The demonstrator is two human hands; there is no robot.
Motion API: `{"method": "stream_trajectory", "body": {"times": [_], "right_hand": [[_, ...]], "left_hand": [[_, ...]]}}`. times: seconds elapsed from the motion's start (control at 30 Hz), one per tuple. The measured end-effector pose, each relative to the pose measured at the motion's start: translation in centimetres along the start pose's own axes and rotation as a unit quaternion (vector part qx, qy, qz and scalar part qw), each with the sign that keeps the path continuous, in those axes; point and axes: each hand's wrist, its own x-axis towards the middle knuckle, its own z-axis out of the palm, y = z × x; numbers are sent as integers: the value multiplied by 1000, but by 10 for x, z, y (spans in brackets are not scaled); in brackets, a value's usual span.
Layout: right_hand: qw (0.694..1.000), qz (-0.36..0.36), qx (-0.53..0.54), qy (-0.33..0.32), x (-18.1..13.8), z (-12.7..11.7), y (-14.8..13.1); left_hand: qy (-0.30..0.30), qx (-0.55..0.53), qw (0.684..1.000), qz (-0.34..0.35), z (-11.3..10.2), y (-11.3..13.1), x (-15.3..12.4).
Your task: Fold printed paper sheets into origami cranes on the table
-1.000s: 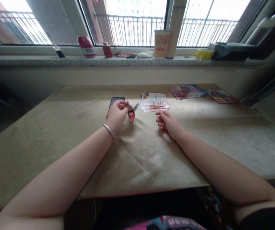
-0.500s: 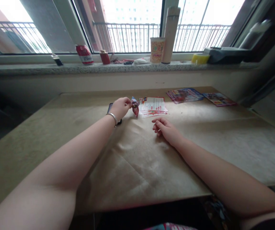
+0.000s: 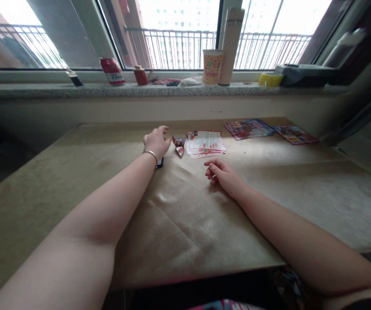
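My left hand (image 3: 157, 142) hovers over the left part of the table with its fingers apart, holding nothing. Beneath it, partly covered, lies a dark-edged phone-like object (image 3: 160, 163). Just right of the fingertips, a small folded paper piece (image 3: 179, 146) with coloured print rests on the table, apart from the hand. Beside that piece is a stack of white printed sheets with red edges (image 3: 208, 142). My right hand (image 3: 220, 173) rests on its side on the table in front of the sheets, fingers loosely curled, with nothing visible in them.
Colourful printed booklets or cards (image 3: 249, 129) lie at the back right, with another pile (image 3: 297, 134) beside them. Along the windowsill (image 3: 159, 91) stand a red can (image 3: 112, 71), a red bottle (image 3: 140, 75), a patterned cup (image 3: 211, 67), a tall flask (image 3: 231, 47) and yellow tape (image 3: 270, 79).
My left hand has let go of the folded paper piece and drawn back left, its fingers spreading. The piece now lies slightly further left. My right hand stays in place.
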Motion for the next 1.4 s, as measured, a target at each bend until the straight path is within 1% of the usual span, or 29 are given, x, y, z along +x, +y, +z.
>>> {"method": "stream_trajectory", "body": {"times": [0.07, 0.13, 0.2, 0.27, 0.33, 0.37, 0.4, 0.47, 0.53, 0.63, 0.67, 0.7, 0.73, 0.77, 0.83, 0.93, 0.97, 1.0, 1.03, 1.1, 1.2, 1.4], "right_hand": [[1000, 0, -3, -1, 0, 0, 0], [1000, -2, -8, 0, 0, -1, 1], [1000, -9, -17, 2, 1, -2, 1], [999, -20, -36, 6, 3, -4, 3], [997, -33, -69, 13, 5, -6, 5], [995, -41, -95, 18, 6, -7, 7], [990, -52, -128, 33, 8, -8, 9], [972, -79, -211, 62, 10, -10, 13], [961, -87, -251, 79, 13, -10, 15], [959, -59, -263, 90, 18, -10, 12], [953, -45, -287, 88, 20, -10, 9], [942, -34, -326, 68, 23, -11, 4], [928, -24, -371, 33, 26, -13, -1], [911, -21, -412, 27, 30, -15, -7], [871, -47, -488, 39, 40, -23, -17], [787, -125, -602, 55, 55, -38, -22], [764, -134, -628, 54, 60, -44, -21], [749, -130, -648, 47, 64, -49, -19], [741, -117, -659, 48, 68, -53, -17], [739, -91, -665, 57, 73, -58, -10], [732, -78, -673, 72, 75, -58, -4], [688, -76, -717, 86, 69, -49, -7]], "left_hand": [[28, -8, 1000, 12, -5, 5, -11], [28, -2, 999, 33, -13, 15, -29], [-21, -7, 997, 80, -22, 26, -53], [-95, 4, 988, 121, -31, 35, -79], [-178, 27, 974, 140, -37, 40, -102], [-213, 37, 965, 152, -39, 40, -111], [-235, 47, 957, 163, -41, 39, -119], [-241, 53, 949, 195, -41, 34, -129], [-230, 45, 948, 214, -38, 28, -134], [-210, 31, 952, 219, -33, 22, -137], [-205, 31, 953, 221, -31, 21, -137], [-200, 32, 953, 224, -30, 21, -137], [-197, 34, 953, 227, -30, 21, -137], [-196, 37, 953, 228, -29, 21, -138], [-193, 43, 953, 228, -29, 21, -138], [-194, 47, 953, 227, -30, 21, -139], [-194, 47, 953, 228, -30, 21, -139], [-194, 46, 953, 229, -30, 20, -139], [-193, 46, 953, 231, -30, 20, -139], [-189, 45, 953, 234, -30, 19, -139], [-189, 43, 952, 236, -30, 18, -138], [-187, 34, 951, 245, -31, 16, -139]]}}
